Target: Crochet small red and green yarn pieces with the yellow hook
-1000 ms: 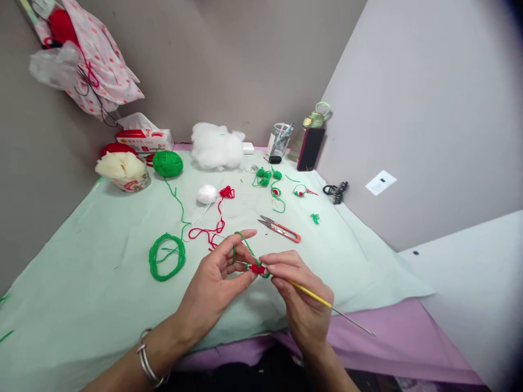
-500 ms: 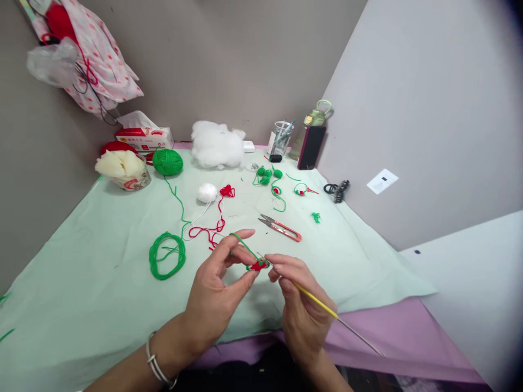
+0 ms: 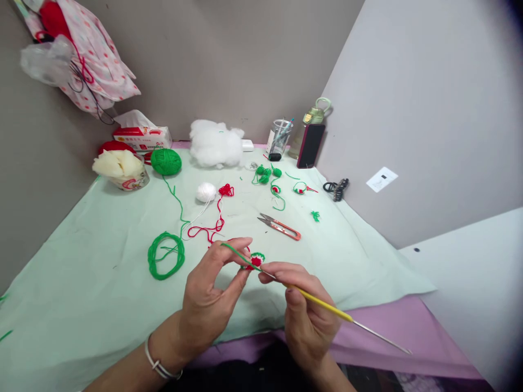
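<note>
Between its thumb and fingers, my left hand (image 3: 212, 294) pinches a small crocheted piece (image 3: 255, 262), red in the middle with white and green at the edge. A strand of green yarn (image 3: 237, 253) runs from the raised left index finger down to this piece. My right hand (image 3: 310, 310) is closed around a crochet hook (image 3: 324, 304) with a yellow grip. The hook's metal end meets the piece's near right edge; its very tip is hard to make out. The other metal end sticks out to the lower right.
Orange-handled thread snips (image 3: 280, 226) lie beyond my hands. A green yarn coil (image 3: 166, 256) is on the left, a green ball (image 3: 166, 161), white ball (image 3: 206, 192) and white stuffing (image 3: 216, 144) behind. Small crocheted bits (image 3: 263, 174), a phone (image 3: 311, 146) and a cup (image 3: 280, 139) stand farther right.
The crocheted piece has tilted so more of its red face shows. My right hand and the hook have shifted slightly, the hook's rear end moving right. The left hand moved slightly left.
</note>
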`<action>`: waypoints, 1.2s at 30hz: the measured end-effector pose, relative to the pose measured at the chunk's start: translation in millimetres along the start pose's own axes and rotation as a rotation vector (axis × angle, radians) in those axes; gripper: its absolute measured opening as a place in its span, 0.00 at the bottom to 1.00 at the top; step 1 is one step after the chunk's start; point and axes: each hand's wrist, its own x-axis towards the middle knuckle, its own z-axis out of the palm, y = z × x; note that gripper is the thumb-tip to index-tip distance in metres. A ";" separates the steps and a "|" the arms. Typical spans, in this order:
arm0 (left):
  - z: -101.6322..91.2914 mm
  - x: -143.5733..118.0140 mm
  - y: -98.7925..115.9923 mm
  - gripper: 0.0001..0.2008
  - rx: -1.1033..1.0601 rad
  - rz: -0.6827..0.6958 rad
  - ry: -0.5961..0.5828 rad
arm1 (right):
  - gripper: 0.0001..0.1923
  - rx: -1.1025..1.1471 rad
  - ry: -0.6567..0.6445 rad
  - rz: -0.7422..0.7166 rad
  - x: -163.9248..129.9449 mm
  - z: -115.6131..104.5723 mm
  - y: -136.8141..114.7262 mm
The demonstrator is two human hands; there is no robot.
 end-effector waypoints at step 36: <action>-7.9 10.7 -5.0 0.23 0.238 0.527 0.034 | 0.14 -0.401 -0.122 -0.341 -11.2 -0.5 2.8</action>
